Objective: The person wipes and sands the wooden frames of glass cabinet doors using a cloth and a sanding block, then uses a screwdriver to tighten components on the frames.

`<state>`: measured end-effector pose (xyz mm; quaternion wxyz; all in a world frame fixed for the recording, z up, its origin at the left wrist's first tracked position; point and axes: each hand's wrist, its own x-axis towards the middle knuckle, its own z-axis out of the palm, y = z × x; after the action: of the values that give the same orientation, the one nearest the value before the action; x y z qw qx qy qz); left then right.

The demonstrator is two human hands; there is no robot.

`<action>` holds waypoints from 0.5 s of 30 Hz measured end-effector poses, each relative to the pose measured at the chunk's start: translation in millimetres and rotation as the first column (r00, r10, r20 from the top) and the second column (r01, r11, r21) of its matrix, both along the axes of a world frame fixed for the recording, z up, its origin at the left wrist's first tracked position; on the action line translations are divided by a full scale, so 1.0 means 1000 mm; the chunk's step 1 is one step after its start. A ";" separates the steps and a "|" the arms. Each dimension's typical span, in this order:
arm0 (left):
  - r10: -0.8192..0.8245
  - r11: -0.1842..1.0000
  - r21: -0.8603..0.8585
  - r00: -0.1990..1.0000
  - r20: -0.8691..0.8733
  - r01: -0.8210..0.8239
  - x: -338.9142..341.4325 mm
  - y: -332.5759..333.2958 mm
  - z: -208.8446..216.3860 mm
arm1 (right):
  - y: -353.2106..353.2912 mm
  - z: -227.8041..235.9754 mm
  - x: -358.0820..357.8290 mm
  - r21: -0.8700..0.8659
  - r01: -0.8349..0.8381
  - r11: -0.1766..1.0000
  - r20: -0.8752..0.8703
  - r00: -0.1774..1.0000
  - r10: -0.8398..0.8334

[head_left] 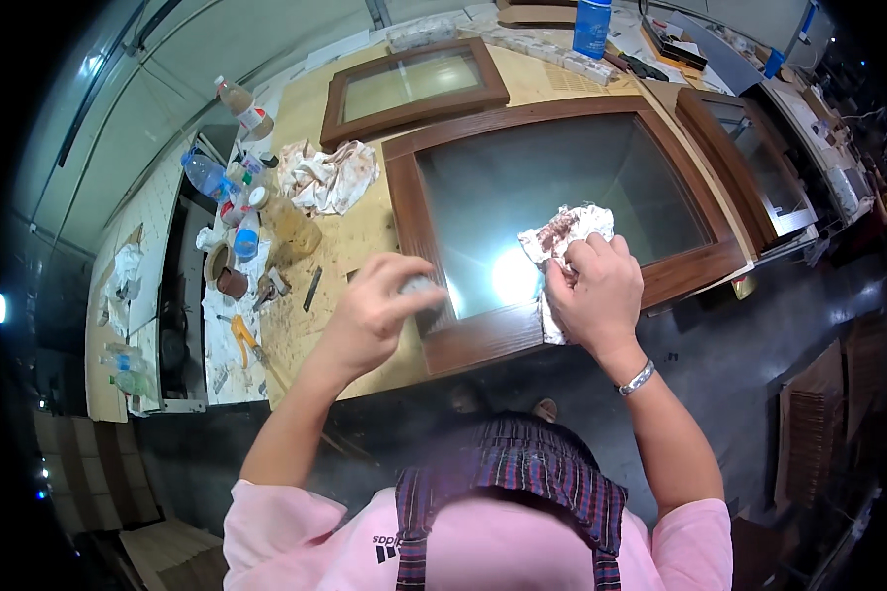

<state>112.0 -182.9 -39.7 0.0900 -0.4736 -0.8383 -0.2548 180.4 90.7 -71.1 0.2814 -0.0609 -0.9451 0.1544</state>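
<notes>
A wooden-framed glass door panel (pixel 650 271) lies flat on the table, its glass catching a bright reflection. In my right hand (pixel 601 291) is a white rag (pixel 586 219) with reddish-brown stains, pinched over the panel's near rail and the glass edge. My left hand (pixel 370 310) is curled over the panel's near-left corner. Its fingers close round a small pale grey thing (pixel 421 288), mostly hidden and blurred, whose kind I cannot make out.
Behind lies a smaller framed glass panel (pixel 414 87). A crumpled stained cloth (pixel 330 177) and several bottles, one with yellowish liquid (pixel 291 229), stand at left, near an orange-handled tool (pixel 243 337). Another framed panel (pixel 744 163) lies at right; a blue bottle (pixel 591 28) stands far back.
</notes>
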 end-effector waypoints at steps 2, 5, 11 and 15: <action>-0.110 0.990 -0.091 0.994 -0.013 0.108 -0.006 0.007 0.004 | 0.000 0.004 0.000 -0.003 -0.007 1.000 -0.011 1.000 0.007; -0.193 0.978 -0.082 0.981 -0.003 0.192 -0.033 0.011 0.000 | 0.000 0.002 0.000 -0.018 -0.014 1.000 -0.024 1.000 0.013; -0.103 0.986 -0.139 0.993 -0.053 0.095 -0.113 0.013 0.005 | -0.002 0.004 0.000 -0.042 -0.011 0.999 -0.019 1.000 0.010; -0.313 0.935 -0.167 0.949 0.031 0.314 -0.097 0.019 0.010 | 0.002 0.001 -0.002 -0.061 0.009 0.998 -0.033 0.999 -0.011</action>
<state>14.6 -163.7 -29.3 0.0058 -0.6066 -0.7707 -0.1948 178.8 93.0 -70.5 0.2957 -0.0714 -0.9349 0.1827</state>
